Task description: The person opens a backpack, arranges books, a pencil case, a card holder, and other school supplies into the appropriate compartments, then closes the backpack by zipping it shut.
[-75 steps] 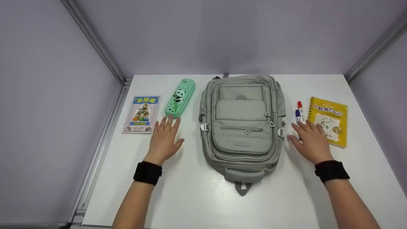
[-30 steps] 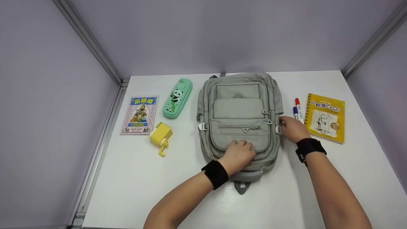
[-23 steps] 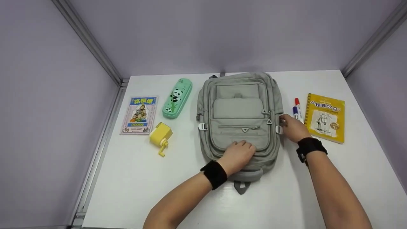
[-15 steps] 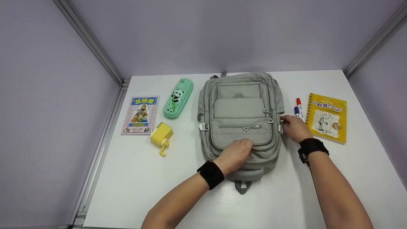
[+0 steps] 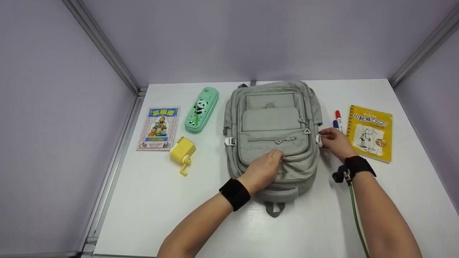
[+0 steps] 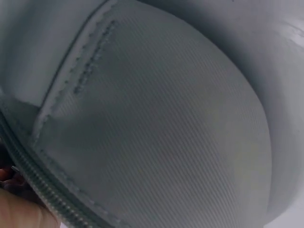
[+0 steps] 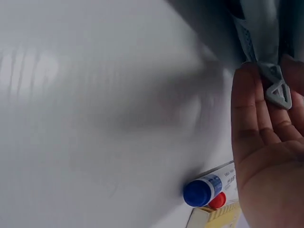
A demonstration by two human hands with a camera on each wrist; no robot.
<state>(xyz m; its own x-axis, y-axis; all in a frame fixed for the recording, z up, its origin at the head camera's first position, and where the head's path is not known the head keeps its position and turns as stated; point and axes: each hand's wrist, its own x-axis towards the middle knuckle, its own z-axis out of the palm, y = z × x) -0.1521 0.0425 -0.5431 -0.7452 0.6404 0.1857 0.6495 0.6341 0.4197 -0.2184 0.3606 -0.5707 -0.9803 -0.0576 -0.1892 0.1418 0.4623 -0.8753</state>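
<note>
A grey-green backpack point(image 5: 269, 120) lies front up on the white table, its top handle point(image 5: 278, 195) toward the person. My left hand point(image 5: 261, 170) grips the lower edge of its front compartment, and the fabric wrinkles beside the fingers. In the left wrist view a fingertip point(image 6: 23, 211) shows by the compartment's zipper point(image 6: 52, 194); the rest of that hand is out of sight. At the bag's right side my right hand point(image 5: 337, 142) pinches near a white buckle. The right wrist view shows a grey triangular zipper pull point(image 7: 279, 95) between its thumb and fingers.
Left of the backpack lie a green panda pencil case point(image 5: 201, 110), a pink-bordered book point(image 5: 159, 129) and a yellow crank pencil sharpener point(image 5: 183, 150). To the right are a red-capped marker point(image 5: 338, 116), a blue-capped marker point(image 7: 197, 192) and a yellow book point(image 5: 371, 132).
Both hands have moved from the table to the backpack, uncovering the sharpener. Over the last second my left hand has pulled the compartment edge slightly up, and my right hand has turned a little.
</note>
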